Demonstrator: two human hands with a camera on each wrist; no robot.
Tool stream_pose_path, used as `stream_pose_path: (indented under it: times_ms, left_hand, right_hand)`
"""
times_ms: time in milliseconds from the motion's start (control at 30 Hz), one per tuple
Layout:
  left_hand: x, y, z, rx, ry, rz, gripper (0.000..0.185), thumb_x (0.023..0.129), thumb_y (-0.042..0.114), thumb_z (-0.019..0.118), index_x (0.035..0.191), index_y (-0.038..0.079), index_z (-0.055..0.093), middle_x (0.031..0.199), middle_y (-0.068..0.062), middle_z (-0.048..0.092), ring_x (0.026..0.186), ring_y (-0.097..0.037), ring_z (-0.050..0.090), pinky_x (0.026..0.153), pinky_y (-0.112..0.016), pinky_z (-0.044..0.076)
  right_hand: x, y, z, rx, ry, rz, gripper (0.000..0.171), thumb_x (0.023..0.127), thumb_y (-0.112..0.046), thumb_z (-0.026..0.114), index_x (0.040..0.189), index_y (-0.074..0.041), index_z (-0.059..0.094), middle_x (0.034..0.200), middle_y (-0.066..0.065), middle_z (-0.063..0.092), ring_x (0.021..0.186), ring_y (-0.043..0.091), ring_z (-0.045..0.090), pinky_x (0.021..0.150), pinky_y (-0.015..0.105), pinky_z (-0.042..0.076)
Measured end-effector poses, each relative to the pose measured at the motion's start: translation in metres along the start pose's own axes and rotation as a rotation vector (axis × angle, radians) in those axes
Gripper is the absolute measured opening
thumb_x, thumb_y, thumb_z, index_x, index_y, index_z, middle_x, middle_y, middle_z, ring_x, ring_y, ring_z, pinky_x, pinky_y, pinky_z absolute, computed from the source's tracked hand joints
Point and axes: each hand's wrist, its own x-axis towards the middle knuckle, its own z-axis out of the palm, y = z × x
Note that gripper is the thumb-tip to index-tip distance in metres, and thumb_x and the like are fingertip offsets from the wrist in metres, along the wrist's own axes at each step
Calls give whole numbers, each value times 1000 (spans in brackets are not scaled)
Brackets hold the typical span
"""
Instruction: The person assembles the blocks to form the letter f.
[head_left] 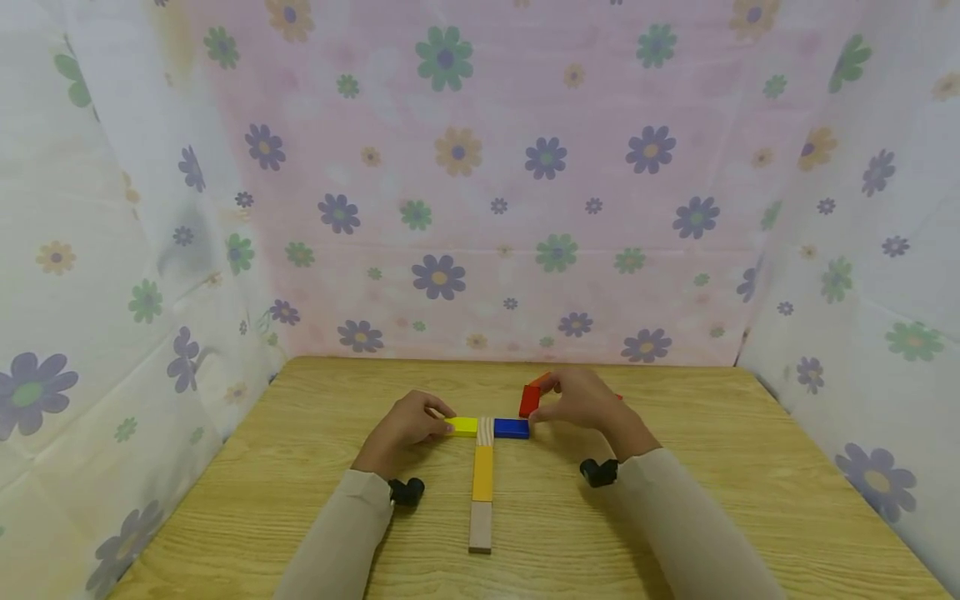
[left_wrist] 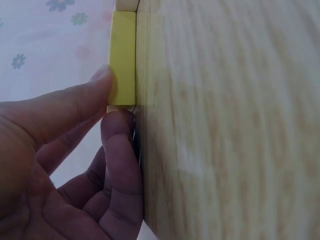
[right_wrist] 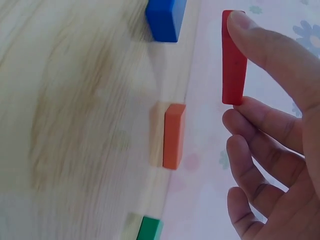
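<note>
- Low in the head view's middle, a stem of a plain block (head_left: 480,527) and an orange-yellow block (head_left: 483,472) lies done on the counter (head_left: 675,500).
- Above it, yellow block (head_left: 462,427), striped block (head_left: 485,430) and blue block (head_left: 512,428) form a crossbar.
- The left hand (head_left: 407,423) pinches the yellow block.
- The right hand (head_left: 577,400) has its grip clamped on the red block (head_left: 529,401), held above the counter and not yet placed.
- Orange (right_wrist: 173,135) and green (right_wrist: 149,229) blocks lie unused.

In the head view, the right hand (head_left: 581,402) covers most of the flat orange wooden block (head_left: 542,381) behind it, and the left hand (head_left: 408,422) hides the near end of the flat yellow wooden block (head_left: 462,427). The right wrist view's bottom edge cuts off the small green wooden block (right_wrist: 149,229).
</note>
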Motion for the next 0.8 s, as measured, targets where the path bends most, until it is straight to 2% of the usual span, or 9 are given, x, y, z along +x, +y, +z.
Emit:
stream_pose_path:
  times_ms: [167, 333, 600, 800]
  left_hand:
    - [-2, 2, -1, 4, -6, -4, 21, 93, 15, 78, 114, 13, 79, 101, -5, 75, 81, -17, 68, 74, -32, 58]
    - [-3, 4, 0, -7, 1, -5, 20, 94, 14, 77, 114, 11, 79, 100, -6, 74, 79, -17, 68, 70, -31, 57]
    - [-2, 2, 1, -10, 9, -7, 20, 93, 13, 78, 112, 11, 79, 98, -6, 72, 78, -17, 66, 68, -29, 55]
    - [-1, 2, 1, -9, 5, -5, 20, 92, 14, 79, 113, 11, 79, 98, -6, 72, 77, -18, 66, 67, -30, 55]
  right_hand:
    - [9, -10, 6, 17, -1, -1, 57, 78, -44, 91, 123, -13, 74, 122, 5, 72, 113, 30, 66, 95, 48, 56]
    - [18, -20, 13, 33, -10, -2, 57, 79, -41, 90, 125, -11, 73, 125, 7, 71, 113, 30, 66, 95, 47, 57]
    - [30, -32, 27, 62, -37, 81, 60, 78, -45, 91, 126, -15, 72, 127, 4, 70, 115, 26, 66, 96, 43, 58]
    - [38, -38, 30, 97, -42, 109, 60, 76, -44, 92, 125, -14, 73, 122, 3, 72, 108, 22, 67, 93, 41, 59]
